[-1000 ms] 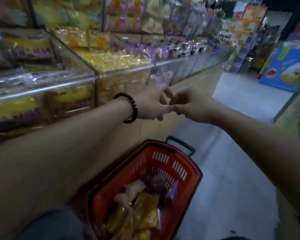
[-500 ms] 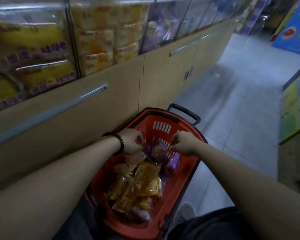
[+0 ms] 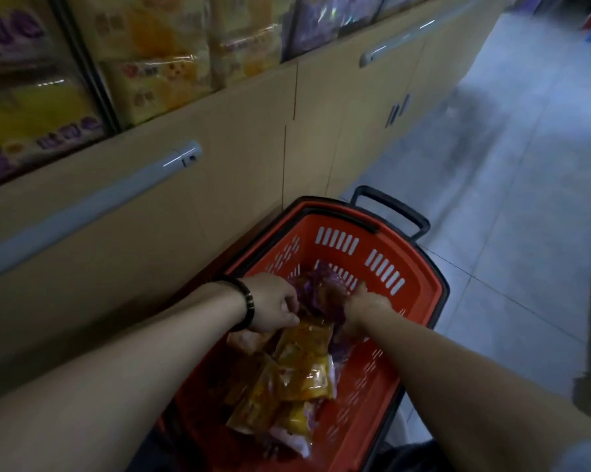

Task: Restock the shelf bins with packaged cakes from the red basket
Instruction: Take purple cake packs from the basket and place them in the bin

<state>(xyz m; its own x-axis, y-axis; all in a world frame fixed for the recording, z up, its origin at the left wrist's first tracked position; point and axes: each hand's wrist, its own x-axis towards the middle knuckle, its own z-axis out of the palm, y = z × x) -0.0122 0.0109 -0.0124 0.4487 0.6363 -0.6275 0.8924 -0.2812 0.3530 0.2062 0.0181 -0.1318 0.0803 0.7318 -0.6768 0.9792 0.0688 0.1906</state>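
Red plastic basket (image 3: 420, 267) stands on the floor at lower centre of the frame, its left rim close against the beige cabinet front (image 3: 226, 158). Both forearms enter from the bottom corners and meet over the basket. Yellow packaged cakes (image 3: 304, 373) lie heaped along the near and middle part of the basket, toward its left side. A strip of bare red base and the slotted right wall show beside them.

Left hand (image 3: 273, 308), with a dark bracelet (image 3: 248, 310) at the wrist, sits at the upper edge of the yellow heap with fingers curled. Whether it pinches a packet cannot be told. Right hand (image 3: 363, 306) reaches down just beside it, its fingers sunk among the purple packaged cakes (image 3: 316, 287) at the far end. Its grip is hidden.

Beyond the hands the far wall of the basket rises clear, with a black handle (image 3: 392, 209) standing above the rim.

Grey tiled floor (image 3: 512, 206) lies open to the right of the basket and runs to the upper right of the frame. A metal rail (image 3: 93, 206) crosses the cabinet at left. Shelf bins (image 3: 89, 63) fill the upper left, stocked with yellow and purple packets behind clear fronts.
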